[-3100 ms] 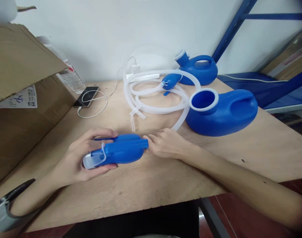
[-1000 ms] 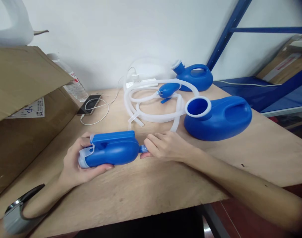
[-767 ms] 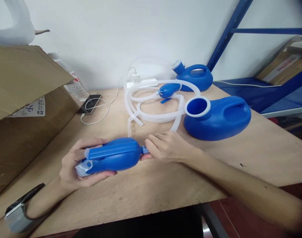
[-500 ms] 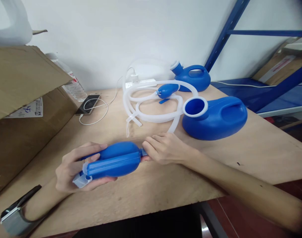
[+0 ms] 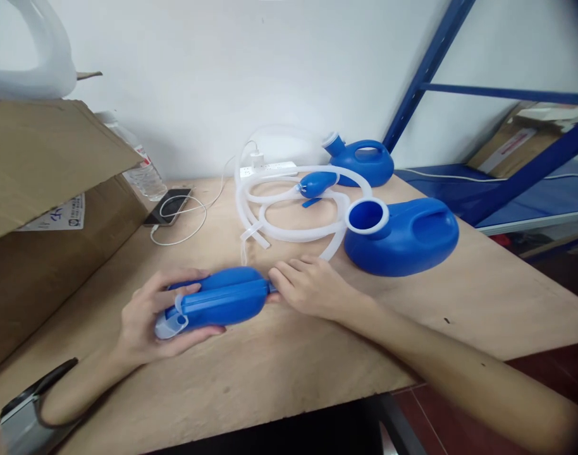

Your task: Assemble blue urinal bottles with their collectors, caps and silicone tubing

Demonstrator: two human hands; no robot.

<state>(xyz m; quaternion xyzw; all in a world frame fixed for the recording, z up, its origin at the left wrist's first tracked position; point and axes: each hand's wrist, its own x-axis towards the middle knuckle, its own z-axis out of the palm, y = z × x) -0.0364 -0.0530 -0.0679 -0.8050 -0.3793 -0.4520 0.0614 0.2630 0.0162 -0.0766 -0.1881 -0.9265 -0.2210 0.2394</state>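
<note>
A blue plastic piece (image 5: pixel 227 297) with a translucent cap at its left end lies across the front of the table. My left hand (image 5: pixel 151 313) wraps round that capped end. At the other end, my right hand (image 5: pixel 308 287) is closed on a narrow blue tip, which its fingers mostly hide. Beyond the hands lies a coiled translucent hose (image 5: pixel 293 234) with a blue bulb (image 5: pixel 317 184) on it. To the right stands a blue bottle (image 5: pixel 403 237) with a wide white-rimmed mouth.
A smaller blue bottle (image 5: pixel 365 163) is at the back, near a power strip (image 5: pixel 274 169). On the left are a cardboard box (image 5: pixel 56 272), a water bottle (image 5: pixel 144 170) and a phone (image 5: pixel 168 207). Blue shelving (image 5: pixel 424 82) rises at the right of the wooden table (image 5: pixel 279 379).
The view has shifted a little. The blue piece has turned slightly in my left hand, and its capped end is a bit higher and further right. Both hands keep their hold.
</note>
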